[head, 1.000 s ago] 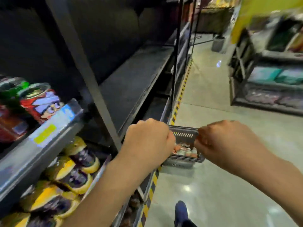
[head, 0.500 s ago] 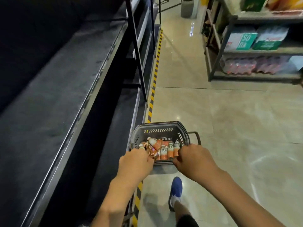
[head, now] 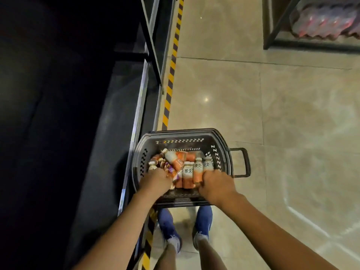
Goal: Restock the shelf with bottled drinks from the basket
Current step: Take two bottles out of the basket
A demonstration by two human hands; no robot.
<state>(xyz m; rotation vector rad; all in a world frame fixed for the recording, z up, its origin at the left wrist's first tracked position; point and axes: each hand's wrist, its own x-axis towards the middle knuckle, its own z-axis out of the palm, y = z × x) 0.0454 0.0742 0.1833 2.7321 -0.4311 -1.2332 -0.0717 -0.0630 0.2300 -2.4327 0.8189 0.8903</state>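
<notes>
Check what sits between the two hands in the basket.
Head view: a cluster of orange-and-white bottles fills the gap between the left hand and right hand, inside the basket. Whether either hand grips one is hidden.

Dim shelf (head: 58, 114) at left, glare on floor (head: 206, 99), wide-angle edge distortion.
</notes>
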